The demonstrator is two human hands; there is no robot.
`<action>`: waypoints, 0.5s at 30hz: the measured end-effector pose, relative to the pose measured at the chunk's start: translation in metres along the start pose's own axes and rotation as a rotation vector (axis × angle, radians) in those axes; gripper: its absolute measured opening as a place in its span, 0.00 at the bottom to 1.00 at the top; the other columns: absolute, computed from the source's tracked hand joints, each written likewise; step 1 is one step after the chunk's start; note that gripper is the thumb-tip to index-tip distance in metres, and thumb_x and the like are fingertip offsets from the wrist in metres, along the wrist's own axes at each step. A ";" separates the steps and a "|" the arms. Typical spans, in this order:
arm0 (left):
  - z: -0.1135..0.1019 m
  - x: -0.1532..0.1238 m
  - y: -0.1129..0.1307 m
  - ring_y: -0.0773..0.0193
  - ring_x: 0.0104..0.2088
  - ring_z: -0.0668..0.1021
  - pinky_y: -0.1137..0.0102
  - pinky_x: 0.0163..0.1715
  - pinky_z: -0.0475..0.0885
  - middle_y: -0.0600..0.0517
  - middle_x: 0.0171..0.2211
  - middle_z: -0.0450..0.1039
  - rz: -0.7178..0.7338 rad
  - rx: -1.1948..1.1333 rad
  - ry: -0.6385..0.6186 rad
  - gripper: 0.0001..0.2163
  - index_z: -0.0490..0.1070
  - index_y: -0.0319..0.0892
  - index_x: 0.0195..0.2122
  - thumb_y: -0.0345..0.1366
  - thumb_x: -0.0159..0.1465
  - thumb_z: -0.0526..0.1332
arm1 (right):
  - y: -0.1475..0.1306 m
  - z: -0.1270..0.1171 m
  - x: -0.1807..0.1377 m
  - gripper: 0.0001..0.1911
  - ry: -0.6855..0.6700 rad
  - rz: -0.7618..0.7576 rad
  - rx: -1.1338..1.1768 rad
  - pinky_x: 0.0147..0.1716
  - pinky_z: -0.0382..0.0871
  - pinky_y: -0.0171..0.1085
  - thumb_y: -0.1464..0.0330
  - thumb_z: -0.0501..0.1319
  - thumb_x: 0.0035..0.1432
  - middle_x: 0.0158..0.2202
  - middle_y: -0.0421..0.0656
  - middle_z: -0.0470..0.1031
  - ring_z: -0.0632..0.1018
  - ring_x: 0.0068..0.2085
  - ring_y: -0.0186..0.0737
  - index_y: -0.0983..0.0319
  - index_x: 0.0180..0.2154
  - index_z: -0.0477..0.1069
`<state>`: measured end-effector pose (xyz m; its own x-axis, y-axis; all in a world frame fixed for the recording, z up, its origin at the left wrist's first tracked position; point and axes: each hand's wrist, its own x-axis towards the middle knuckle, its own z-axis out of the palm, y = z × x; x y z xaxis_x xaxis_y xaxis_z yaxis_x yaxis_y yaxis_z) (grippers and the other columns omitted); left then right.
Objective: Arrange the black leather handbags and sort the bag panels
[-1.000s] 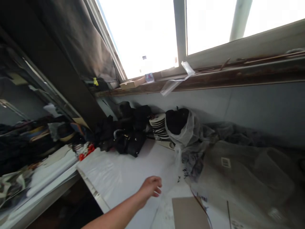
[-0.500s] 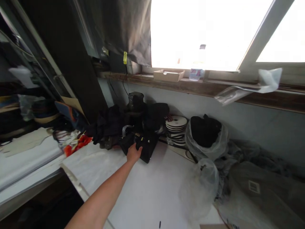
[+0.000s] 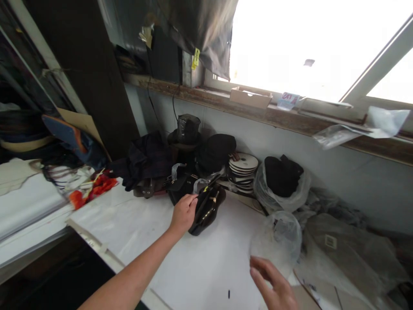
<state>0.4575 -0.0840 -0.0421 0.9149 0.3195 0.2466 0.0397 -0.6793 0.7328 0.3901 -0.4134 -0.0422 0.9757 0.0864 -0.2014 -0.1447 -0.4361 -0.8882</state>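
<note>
The left hand [image 3: 183,212] grips a glossy black leather handbag [image 3: 206,207] on the far white tabletop [image 3: 200,258], while the right hand [image 3: 274,286] hovers open nearby; dragging might topple the stacked white discs [image 3: 242,171].

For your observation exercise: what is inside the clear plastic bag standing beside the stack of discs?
The clear plastic bag holds a black bundle, probably cloth; its lower part is hidden by crumpled plastic.
</note>
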 end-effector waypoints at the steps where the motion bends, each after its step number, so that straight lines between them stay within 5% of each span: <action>1: -0.007 -0.012 0.009 0.57 0.44 0.77 0.65 0.48 0.70 0.49 0.42 0.76 0.039 -0.007 -0.011 0.14 0.76 0.46 0.47 0.39 0.69 0.51 | -0.011 0.006 0.008 0.22 -0.062 -0.010 0.060 0.50 0.73 0.49 0.47 0.65 0.49 0.44 0.47 0.80 0.78 0.47 0.57 0.55 0.39 0.80; 7: -0.031 -0.083 0.037 0.58 0.44 0.75 0.63 0.47 0.72 0.47 0.41 0.75 0.297 0.066 -0.040 0.12 0.74 0.44 0.48 0.31 0.69 0.53 | -0.062 0.039 0.028 0.28 -0.295 0.152 0.445 0.38 0.73 0.41 0.46 0.62 0.56 0.39 0.51 0.81 0.81 0.38 0.46 0.64 0.44 0.77; 15: -0.029 -0.143 0.028 0.57 0.47 0.74 0.61 0.47 0.74 0.45 0.44 0.74 0.353 0.078 -0.098 0.15 0.70 0.45 0.53 0.27 0.68 0.54 | -0.047 0.066 0.003 0.21 -0.545 0.316 0.601 0.38 0.72 0.38 0.53 0.68 0.53 0.34 0.48 0.81 0.81 0.35 0.43 0.65 0.36 0.78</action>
<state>0.3164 -0.1298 -0.0382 0.9118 -0.0060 0.4107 -0.2583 -0.7857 0.5620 0.3886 -0.3333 -0.0284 0.6823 0.5251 -0.5086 -0.6079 0.0211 -0.7937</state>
